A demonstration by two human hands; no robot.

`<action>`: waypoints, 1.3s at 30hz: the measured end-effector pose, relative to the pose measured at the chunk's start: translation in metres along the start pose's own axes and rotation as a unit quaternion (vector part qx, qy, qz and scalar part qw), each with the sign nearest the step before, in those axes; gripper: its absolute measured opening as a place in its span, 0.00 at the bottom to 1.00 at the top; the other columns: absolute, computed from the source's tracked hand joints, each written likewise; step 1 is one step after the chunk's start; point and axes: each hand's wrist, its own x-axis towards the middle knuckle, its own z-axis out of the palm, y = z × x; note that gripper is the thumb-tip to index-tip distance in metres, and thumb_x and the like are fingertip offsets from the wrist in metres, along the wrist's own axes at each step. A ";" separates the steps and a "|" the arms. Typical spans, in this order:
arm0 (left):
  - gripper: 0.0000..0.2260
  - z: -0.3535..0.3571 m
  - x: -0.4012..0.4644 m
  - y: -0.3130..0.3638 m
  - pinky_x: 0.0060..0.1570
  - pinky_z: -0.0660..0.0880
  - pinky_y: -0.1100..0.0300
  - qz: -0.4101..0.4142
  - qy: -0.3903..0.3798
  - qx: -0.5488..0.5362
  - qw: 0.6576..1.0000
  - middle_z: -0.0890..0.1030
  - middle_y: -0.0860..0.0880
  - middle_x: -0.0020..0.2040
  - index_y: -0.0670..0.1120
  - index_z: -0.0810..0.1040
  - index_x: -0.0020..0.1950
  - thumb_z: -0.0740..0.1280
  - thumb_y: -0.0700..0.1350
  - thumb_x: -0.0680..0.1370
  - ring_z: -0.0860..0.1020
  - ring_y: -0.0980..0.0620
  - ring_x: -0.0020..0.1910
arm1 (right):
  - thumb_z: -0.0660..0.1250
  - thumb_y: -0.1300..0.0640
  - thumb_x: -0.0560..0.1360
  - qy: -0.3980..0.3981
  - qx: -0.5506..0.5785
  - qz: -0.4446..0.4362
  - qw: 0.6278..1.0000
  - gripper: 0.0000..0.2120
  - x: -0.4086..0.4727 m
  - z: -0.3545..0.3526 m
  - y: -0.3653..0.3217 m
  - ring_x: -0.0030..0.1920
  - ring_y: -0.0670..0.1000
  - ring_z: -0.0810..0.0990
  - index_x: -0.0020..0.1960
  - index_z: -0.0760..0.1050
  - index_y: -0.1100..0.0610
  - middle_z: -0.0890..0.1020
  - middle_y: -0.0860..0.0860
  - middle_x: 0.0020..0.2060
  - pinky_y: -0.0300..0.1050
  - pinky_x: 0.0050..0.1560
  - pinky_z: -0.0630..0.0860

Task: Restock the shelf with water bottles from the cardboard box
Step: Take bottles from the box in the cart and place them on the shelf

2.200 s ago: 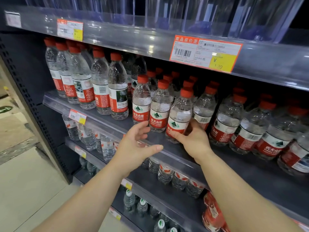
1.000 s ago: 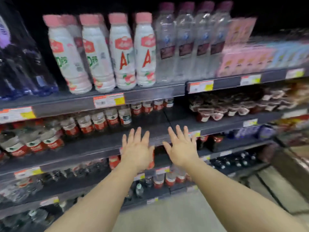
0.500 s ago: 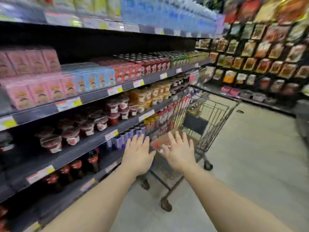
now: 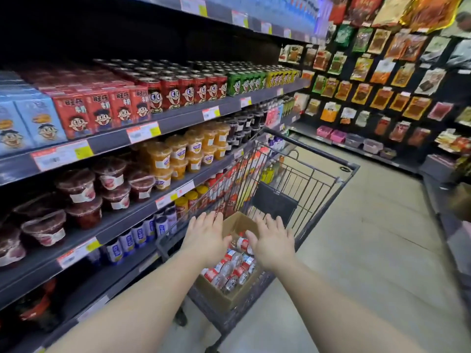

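Note:
A brown cardboard box (image 4: 221, 296) sits inside a dark wire shopping cart (image 4: 316, 186) in the aisle. Several clear water bottles with red caps and red labels (image 4: 233, 268) lie on their sides in the box. My left hand (image 4: 205, 238) hovers over the box's left side, palm down, fingers spread, holding nothing. My right hand (image 4: 272, 240) hovers over the right side in the same way, also empty. Both hands are just above the bottles, not touching them as far as I can tell. The water shelf is out of view.
Long store shelves (image 4: 165, 128) run along my left with red cans, drink cartons and fruit cups. A wall of hanging snack packets (image 4: 377, 80) fills the far right. Pale floor (image 4: 369, 250) stretches to the right of the cart.
My view has swung right from the water bottle shelf to the cart. Both hands left the shelf and now reach out over the cardboard box, closer to the cart than half a second ago.

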 end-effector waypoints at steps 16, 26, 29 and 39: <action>0.31 0.068 0.167 -0.017 0.77 0.47 0.46 -0.236 -0.021 -0.019 0.971 0.54 0.46 0.80 0.46 0.51 0.80 0.53 0.60 0.81 0.52 0.45 0.79 | 0.44 0.39 0.81 -0.146 -0.038 -0.211 0.966 0.29 0.256 0.078 0.023 0.78 0.56 0.44 0.79 0.45 0.48 0.49 0.51 0.79 0.60 0.76 0.45; 0.30 0.158 0.170 -0.023 0.77 0.46 0.46 -0.390 -0.093 -0.088 0.912 0.54 0.46 0.80 0.47 0.50 0.80 0.53 0.58 0.82 0.51 0.45 0.79 | 0.51 0.39 0.80 -0.291 -0.046 -0.249 0.923 0.30 0.302 0.185 0.043 0.77 0.57 0.52 0.78 0.50 0.48 0.56 0.52 0.78 0.58 0.75 0.53; 0.30 0.193 0.163 -0.028 0.77 0.49 0.46 -0.398 -0.112 -0.095 0.906 0.56 0.46 0.80 0.48 0.51 0.80 0.54 0.58 0.82 0.53 0.45 0.79 | 0.55 0.41 0.80 -0.335 -0.026 -0.211 0.918 0.30 0.299 0.224 0.049 0.74 0.60 0.61 0.78 0.51 0.50 0.62 0.56 0.75 0.55 0.72 0.62; 0.30 0.258 0.152 -0.027 0.77 0.51 0.46 -0.376 -0.120 -0.087 0.915 0.57 0.46 0.80 0.48 0.52 0.79 0.55 0.58 0.81 0.52 0.45 0.79 | 0.58 0.44 0.80 -0.440 0.050 -0.045 0.896 0.33 0.297 0.308 0.067 0.65 0.61 0.73 0.77 0.52 0.60 0.73 0.62 0.67 0.49 0.62 0.70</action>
